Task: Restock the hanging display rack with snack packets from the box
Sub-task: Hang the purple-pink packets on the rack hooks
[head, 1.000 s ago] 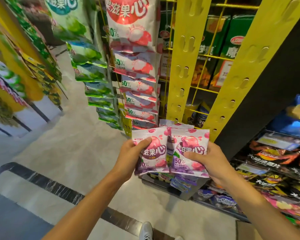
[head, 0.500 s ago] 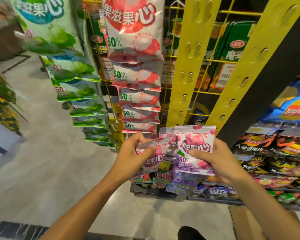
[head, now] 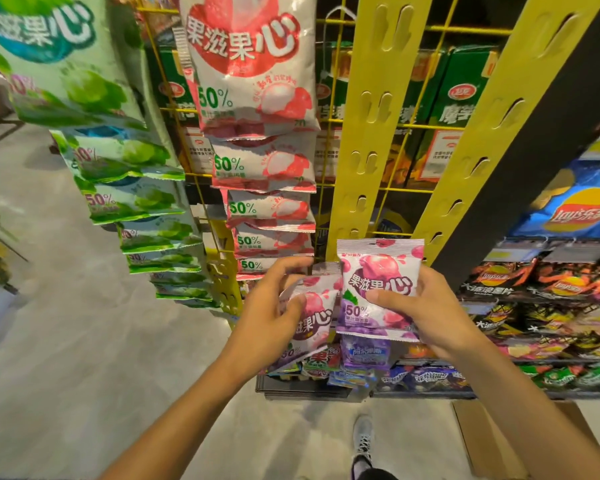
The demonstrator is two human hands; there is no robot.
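Head view, looking down along the hanging display rack [head: 371,133]. I see two purple grape gummy packets held in front of the lower end of the rack, one in each hand. The right packet [head: 378,292] stands upright and faces me; my right hand [head: 430,313] closes its grip on the packet's right edge, thumb laid across the printed front and fingers curled behind. The left packet [head: 314,317] is tilted, its top leaning right so that it touches or slightly overlaps the right packet; my left hand [head: 271,310] pinches its upper left corner, thumb on the front and fingers curled over the top edge. Both packets sit just near of the empty yellow clip strip [head: 368,174], whose hooks carry nothing; a second bare yellow strip [head: 499,133] slants to its right. To the left hangs a column of red lychee packets [head: 257,98], and farther left a column of green packets [head: 94,140]. Below the hands, purple and mixed packets [head: 364,351] lie in a low shelf bin. To the right, shelves carry crisp bags [head: 575,209]. A cardboard box [head: 492,441] rests on the floor [head: 84,341] at near right, partly hidden by my right forearm; I cannot tell what it holds. A shoe [head: 362,434] shows at the near edge.
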